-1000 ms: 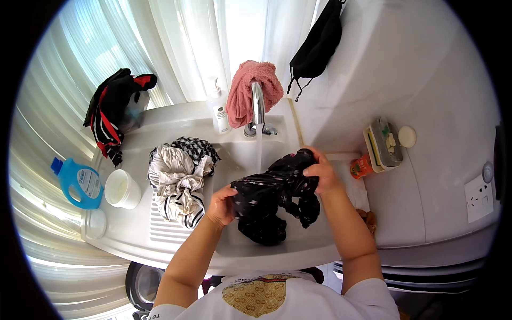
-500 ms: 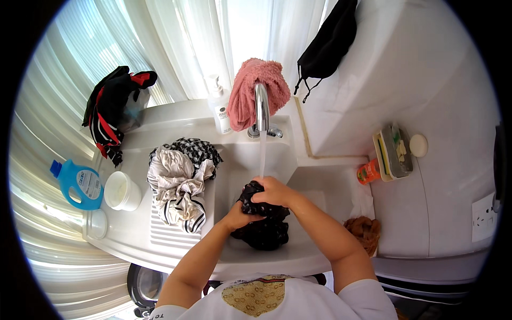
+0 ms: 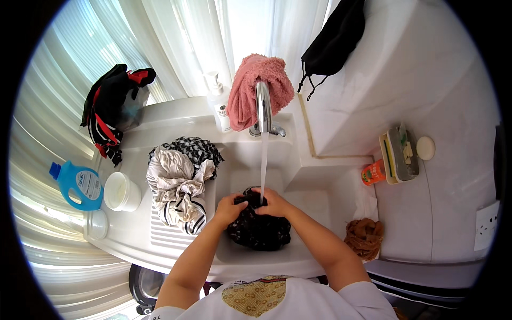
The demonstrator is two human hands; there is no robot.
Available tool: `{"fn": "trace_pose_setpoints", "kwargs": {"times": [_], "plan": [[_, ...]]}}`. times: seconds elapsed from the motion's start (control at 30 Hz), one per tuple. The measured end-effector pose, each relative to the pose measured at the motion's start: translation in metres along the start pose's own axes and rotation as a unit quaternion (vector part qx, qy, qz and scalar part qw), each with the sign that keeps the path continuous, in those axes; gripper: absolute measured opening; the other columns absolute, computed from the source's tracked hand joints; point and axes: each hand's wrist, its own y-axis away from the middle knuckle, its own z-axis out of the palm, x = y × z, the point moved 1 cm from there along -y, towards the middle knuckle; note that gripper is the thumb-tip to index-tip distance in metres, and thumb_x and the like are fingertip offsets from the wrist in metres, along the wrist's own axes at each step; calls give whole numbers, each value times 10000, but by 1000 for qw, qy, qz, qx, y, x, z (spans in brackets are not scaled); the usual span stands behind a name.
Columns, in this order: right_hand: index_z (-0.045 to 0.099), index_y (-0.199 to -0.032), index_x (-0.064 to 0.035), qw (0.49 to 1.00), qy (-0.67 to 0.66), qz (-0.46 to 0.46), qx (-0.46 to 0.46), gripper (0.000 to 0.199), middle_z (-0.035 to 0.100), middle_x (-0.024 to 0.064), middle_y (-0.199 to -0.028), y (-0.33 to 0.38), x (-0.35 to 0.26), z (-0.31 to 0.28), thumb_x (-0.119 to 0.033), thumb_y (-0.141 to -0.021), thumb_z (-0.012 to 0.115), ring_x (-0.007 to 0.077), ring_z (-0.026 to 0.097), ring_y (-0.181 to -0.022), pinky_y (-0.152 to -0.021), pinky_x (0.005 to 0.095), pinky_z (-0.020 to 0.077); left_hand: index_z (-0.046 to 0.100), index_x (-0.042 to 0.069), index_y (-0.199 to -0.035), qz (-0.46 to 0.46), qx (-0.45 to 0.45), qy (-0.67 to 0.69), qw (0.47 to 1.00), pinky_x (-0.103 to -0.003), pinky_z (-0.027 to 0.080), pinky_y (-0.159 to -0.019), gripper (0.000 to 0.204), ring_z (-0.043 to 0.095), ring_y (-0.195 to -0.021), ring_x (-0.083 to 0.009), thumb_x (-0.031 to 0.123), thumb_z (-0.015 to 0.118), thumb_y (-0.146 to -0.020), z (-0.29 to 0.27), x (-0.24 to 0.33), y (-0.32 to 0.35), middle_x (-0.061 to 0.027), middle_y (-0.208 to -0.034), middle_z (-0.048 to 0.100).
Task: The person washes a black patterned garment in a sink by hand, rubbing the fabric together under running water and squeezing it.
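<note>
A wet black garment with small pale marks (image 3: 260,230) lies bunched in the sink basin (image 3: 314,205). My left hand (image 3: 229,208) pinches its upper left side, thumb on top. On the other side my right hand (image 3: 274,202) grips the cloth, its fingertips partly hidden in the folds. Between my hands, water runs from the chrome tap (image 3: 263,106) onto the garment. Draped behind the tap is a pink towel (image 3: 246,96). Left of the basin, a cream garment with dark striped edging (image 3: 178,181) and a black-and-white patterned cloth (image 3: 194,149) lie on the ribbed washboard (image 3: 165,234).
At the left stand a blue detergent jug (image 3: 80,184) and a white tub (image 3: 122,192). A pump bottle (image 3: 219,109) is beside the towel. On the right are a brown cloth (image 3: 364,237), an orange bottle (image 3: 373,173) and a wall-mounted soap holder (image 3: 400,157). A black mask (image 3: 336,42) hangs above.
My hands have lowered the black garment into the basin and moved apart. It is now spread wider under the water, where before it was squeezed between both hands.
</note>
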Motion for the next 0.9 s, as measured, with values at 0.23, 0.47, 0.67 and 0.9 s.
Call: {"fn": "trace_pose_setpoints", "kwargs": {"times": [0.23,0.47,0.67,0.9], "plan": [[557,-1242,-125,997,35,61,39,612,521,189,-1267,14,68,26,-282,-676,731,347,476,-1185,-1027,421,340,591,4,-1085,-153,-138,636,744,-387,543,-773,321,657,-845,-245,224,596,-851,-10,68,37,-114,-959,667],[627,-1107,-54,812,-536,211,98,351,652,68,-1018,23,-4,-15,-199,-788,638,190,611,-929,-842,318,471,592,59,-1104,-138,5,420,897,-417,517,-810,310,636,-884,-264,278,562,-885,9,18,5,-115,-1050,643],[630,-942,14,864,-404,185,235,308,669,41,-837,9,-26,17,-268,-818,637,199,635,-789,-779,284,475,584,78,-1120,-147,-88,647,743,-418,489,-865,293,609,-969,-263,282,508,-924,45,16,-13,-99,-1062,640],[589,-1051,-27,876,-299,231,300,475,597,117,-1071,7,2,55,-464,-866,572,192,528,-1019,-894,324,383,590,57,-1089,-123,-11,591,797,-338,462,-843,396,573,-947,-203,410,489,-943,70,26,-3,-79,-1020,622]]}}
